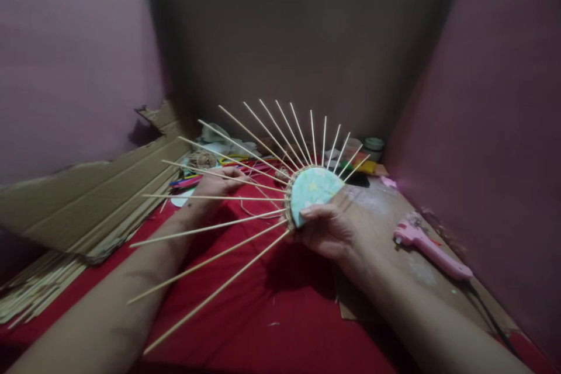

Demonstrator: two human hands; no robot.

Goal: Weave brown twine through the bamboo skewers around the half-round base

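Light, brittle spokes (228, 175); best held at disc (313, 190), where right hand (326, 231) pinches. Left hand (217, 181) grip: cannot tell.

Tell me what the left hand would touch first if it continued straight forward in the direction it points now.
Probably the small ball of tan twine just beyond the left hand, before the colourful clutter; depth is unclear.

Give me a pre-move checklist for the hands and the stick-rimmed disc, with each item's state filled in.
1. Right hand grips the disc: ok.
2. Sticks fan out from the disc's rim, none seen loose: ok.
3. Left hand reaches behind the sticks; what it touches: cannot tell.
4. Twine ball near the left hand: ok.
5. Glue gun lies apart on the cardboard: ok.
6. Glue gun hot or cold: cannot tell.
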